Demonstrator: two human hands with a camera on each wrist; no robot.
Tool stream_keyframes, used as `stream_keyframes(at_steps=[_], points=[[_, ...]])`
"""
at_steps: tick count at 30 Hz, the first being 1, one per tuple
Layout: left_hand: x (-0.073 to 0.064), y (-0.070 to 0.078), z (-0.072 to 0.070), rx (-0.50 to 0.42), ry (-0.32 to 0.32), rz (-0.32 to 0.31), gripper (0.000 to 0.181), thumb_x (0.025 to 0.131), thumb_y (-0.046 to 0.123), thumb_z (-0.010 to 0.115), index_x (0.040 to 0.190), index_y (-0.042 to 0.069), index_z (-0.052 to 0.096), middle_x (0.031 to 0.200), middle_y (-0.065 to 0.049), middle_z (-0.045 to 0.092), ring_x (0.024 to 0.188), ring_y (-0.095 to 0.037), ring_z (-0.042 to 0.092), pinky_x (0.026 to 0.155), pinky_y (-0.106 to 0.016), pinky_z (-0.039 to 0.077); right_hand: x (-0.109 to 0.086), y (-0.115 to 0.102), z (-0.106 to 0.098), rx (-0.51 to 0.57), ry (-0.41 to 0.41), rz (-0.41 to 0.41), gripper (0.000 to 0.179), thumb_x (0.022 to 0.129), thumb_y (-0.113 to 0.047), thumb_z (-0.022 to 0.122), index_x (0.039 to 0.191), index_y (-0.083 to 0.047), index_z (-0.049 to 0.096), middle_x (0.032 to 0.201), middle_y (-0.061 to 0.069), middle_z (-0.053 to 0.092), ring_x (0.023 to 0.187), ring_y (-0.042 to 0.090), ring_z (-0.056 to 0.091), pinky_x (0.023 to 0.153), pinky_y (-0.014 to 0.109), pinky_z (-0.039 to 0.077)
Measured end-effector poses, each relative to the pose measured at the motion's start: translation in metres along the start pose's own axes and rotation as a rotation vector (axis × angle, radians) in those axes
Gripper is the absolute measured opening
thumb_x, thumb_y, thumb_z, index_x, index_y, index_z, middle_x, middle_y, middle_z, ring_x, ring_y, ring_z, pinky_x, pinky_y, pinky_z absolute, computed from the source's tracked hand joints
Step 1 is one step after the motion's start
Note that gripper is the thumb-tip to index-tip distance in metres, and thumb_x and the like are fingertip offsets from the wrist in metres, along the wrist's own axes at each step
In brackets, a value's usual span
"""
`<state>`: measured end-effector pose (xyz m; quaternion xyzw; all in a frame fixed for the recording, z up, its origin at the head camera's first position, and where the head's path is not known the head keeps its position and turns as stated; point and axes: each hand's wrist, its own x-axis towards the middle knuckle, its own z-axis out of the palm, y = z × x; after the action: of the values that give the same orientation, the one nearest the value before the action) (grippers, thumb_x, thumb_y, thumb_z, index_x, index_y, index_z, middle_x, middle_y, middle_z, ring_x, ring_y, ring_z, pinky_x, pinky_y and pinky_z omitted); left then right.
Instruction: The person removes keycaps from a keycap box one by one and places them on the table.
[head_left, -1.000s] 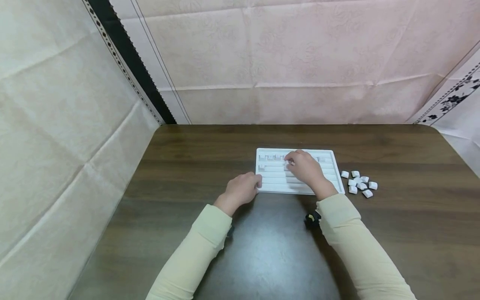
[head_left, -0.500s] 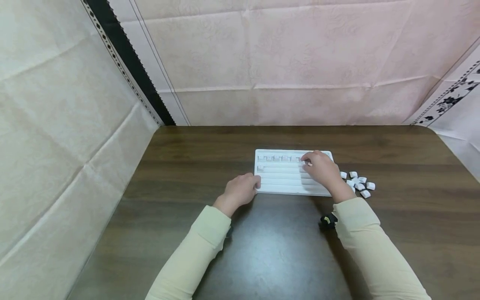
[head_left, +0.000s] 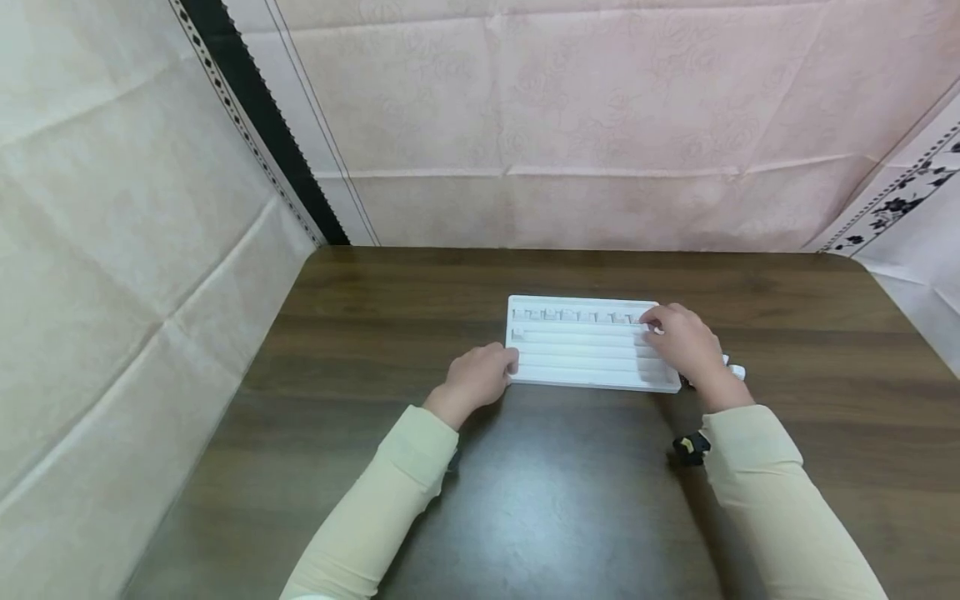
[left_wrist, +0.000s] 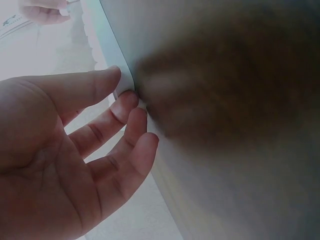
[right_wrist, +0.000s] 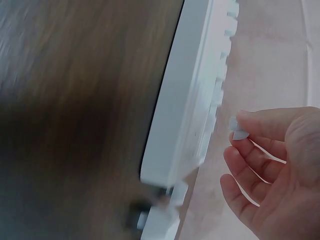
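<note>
steadying the white tray (head_left: 592, 362) on the brown table (head_left: 405, 300), the left hand (head_left: 477, 375) pinches its near left corner, thumb over the edge and forefinger curled to it. going right, a row of small white pieces (head_left: 576, 316) lines the far groove nearly to its end, and one lone piece (head_left: 517, 335) sits at the left of the second groove. so i'd judge the first row almost done and most of the others to come. at the right end, the right hand (head_left: 684, 346) grasps a single piece (right_wrist: 240, 131) between thumb and forefinger, above the tray and not yet set down. beyond it, loose pieces (head_left: 738, 372) wait on the table, mostly hidden behind that hand, so i can't count them.
</note>
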<state>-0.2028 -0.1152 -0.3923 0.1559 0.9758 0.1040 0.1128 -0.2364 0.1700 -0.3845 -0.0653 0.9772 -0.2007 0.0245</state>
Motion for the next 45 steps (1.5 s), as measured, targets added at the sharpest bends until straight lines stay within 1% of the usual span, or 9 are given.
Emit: stream_keyframes(at_steps=[7,14,23,29,33,37,40,45], points=[[0.002,-0.001,-0.001,-0.013,-0.010,-0.001,0.010,0.090,0.013,0.055,0.097,0.017,0.061,0.090,-0.001,0.058,0.075,-0.016,0.051,0.062,-0.028,0.041,-0.003,0.015,-0.010,-0.011,-0.007,0.039,0.028,0.090,-0.013,0.051,0.114,0.000,0.058,0.115,0.023,0.052,0.106,0.037,0.051,0.082,0.056,0.040],[0.001,-0.001,0.000,-0.020,-0.017,-0.010,0.010,0.090,0.013,0.055,0.097,0.017,0.061,0.090,-0.001,0.058,0.075,-0.016,0.051,0.063,-0.028,0.042,-0.003,0.032,-0.017,-0.046,0.024,0.027,0.025,0.090,-0.013,0.051,0.110,0.000,0.059,0.112,0.025,0.053,0.101,0.039,0.050,0.076,0.053,0.041],[0.001,-0.001,0.000,-0.015,-0.016,-0.006,0.011,0.090,0.012,0.054,0.097,0.017,0.061,0.091,-0.001,0.059,0.075,-0.016,0.051,0.062,-0.027,0.042,0.000,0.048,-0.009,-0.080,0.008,0.037,0.026,0.088,-0.012,0.052,0.108,0.003,0.060,0.106,0.026,0.056,0.094,0.040,0.048,0.071,0.050,0.041],[0.002,-0.003,0.002,-0.011,-0.021,-0.011,0.011,0.090,0.014,0.055,0.099,0.017,0.062,0.093,-0.001,0.060,0.076,-0.016,0.052,0.063,-0.028,0.042,0.003,0.057,-0.004,-0.091,-0.002,0.047,0.026,0.088,-0.012,0.051,0.108,0.002,0.060,0.107,0.027,0.055,0.095,0.043,0.048,0.070,0.051,0.039],[0.002,-0.003,0.002,-0.010,-0.024,-0.006,0.011,0.090,0.015,0.056,0.099,0.018,0.062,0.094,-0.001,0.060,0.076,-0.016,0.052,0.063,-0.028,0.042,0.003,0.058,-0.005,-0.101,-0.022,0.063,0.027,0.089,-0.013,0.050,0.109,0.002,0.060,0.109,0.027,0.055,0.095,0.044,0.048,0.071,0.053,0.039],[0.001,-0.003,0.001,-0.018,-0.019,0.002,0.010,0.090,0.014,0.056,0.098,0.017,0.062,0.093,-0.001,0.060,0.075,-0.016,0.052,0.063,-0.027,0.042,0.002,0.058,-0.006,-0.098,-0.032,0.067,0.028,0.089,-0.013,0.050,0.111,0.002,0.059,0.111,0.028,0.055,0.100,0.045,0.047,0.076,0.057,0.038],[0.000,-0.003,0.000,-0.022,-0.019,0.005,0.010,0.090,0.014,0.056,0.098,0.017,0.062,0.093,-0.001,0.060,0.075,-0.016,0.052,0.062,-0.027,0.042,0.002,0.057,-0.008,-0.081,-0.028,0.061,0.029,0.089,-0.011,0.050,0.113,0.002,0.057,0.114,0.028,0.054,0.104,0.048,0.044,0.080,0.060,0.036],[0.000,-0.004,0.000,-0.023,-0.018,0.006,0.012,0.090,0.013,0.055,0.099,0.017,0.062,0.093,-0.001,0.060,0.075,-0.016,0.052,0.062,-0.027,0.042,0.001,0.054,-0.011,-0.037,-0.005,0.054,0.030,0.088,-0.007,0.048,0.116,0.002,0.055,0.119,0.029,0.049,0.108,0.047,0.041,0.084,0.061,0.034]])
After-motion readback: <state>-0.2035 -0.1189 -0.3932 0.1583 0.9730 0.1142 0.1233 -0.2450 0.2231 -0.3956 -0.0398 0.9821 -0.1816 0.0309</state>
